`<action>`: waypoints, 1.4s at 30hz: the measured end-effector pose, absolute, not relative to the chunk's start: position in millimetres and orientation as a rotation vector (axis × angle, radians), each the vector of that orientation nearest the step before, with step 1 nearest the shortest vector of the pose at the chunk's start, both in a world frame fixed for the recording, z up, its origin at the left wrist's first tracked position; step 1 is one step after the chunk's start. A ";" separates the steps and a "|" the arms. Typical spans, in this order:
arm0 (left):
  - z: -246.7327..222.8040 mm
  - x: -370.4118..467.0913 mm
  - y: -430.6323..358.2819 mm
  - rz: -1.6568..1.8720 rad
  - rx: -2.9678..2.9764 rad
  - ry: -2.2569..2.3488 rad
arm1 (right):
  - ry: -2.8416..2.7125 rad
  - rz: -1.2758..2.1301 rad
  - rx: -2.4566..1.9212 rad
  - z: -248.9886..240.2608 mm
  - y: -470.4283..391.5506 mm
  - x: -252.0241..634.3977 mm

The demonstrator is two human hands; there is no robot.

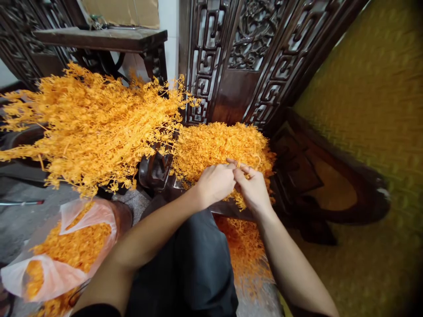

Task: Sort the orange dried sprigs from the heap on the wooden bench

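Note:
A dense pile of orange dried flowers (218,143) lies on a dark wooden seat in front of me. Over its near right part, my left hand (220,180) and my right hand (253,187) meet, fingers pinched together. Between the fingertips of both hands is a small orange flower sprig (247,175), partly hidden by them. A larger bunch of long orange stems (99,123) spreads out at the left, its tips reaching toward the pile.
A clear plastic bag (110,211) with orange flower pieces stands at the lower left. More orange stems (247,251) lie below the seat. Behind are a carved wooden screen (236,94) and a small dark table (99,38). Yellow woven matting (373,110) covers the right side.

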State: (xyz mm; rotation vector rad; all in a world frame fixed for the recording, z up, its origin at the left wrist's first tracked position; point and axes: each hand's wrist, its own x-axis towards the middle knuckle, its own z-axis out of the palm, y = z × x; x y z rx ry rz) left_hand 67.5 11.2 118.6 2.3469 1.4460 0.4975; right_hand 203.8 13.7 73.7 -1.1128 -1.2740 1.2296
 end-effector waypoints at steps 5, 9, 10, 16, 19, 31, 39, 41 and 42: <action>129.3 53.3 2.0 0.481 2.507 1.300 | -1.123 1.078 -1.137 78.6 13.6 208.3; 135.6 35.3 6.5 0.668 2.316 1.236 | -1.164 0.889 -1.174 78.9 10.0 223.5; 136.7 33.3 8.3 0.780 2.242 1.237 | -1.206 0.930 -1.177 78.0 6.9 226.1; 138.8 41.1 9.8 1.021 1.964 0.802 | -1.655 1.230 -1.143 82.5 -19.9 217.1; 134.1 47.0 8.0 1.133 1.738 0.862 | -1.824 1.209 -1.216 97.1 -27.3 211.6; 123.0 59.6 7.4 1.268 1.285 0.986 | -1.692 1.415 -1.291 105.1 -47.1 211.7; 123.9 62.3 6.3 1.263 1.106 0.902 | -1.596 1.334 -1.316 103.8 -64.4 203.1; 124.4 65.6 6.0 1.245 1.049 0.839 | -1.518 1.322 -1.342 105.7 -70.0 200.7; 125.0 66.6 5.6 1.227 1.027 0.801 | -1.463 1.331 -1.356 107.9 -72.5 200.4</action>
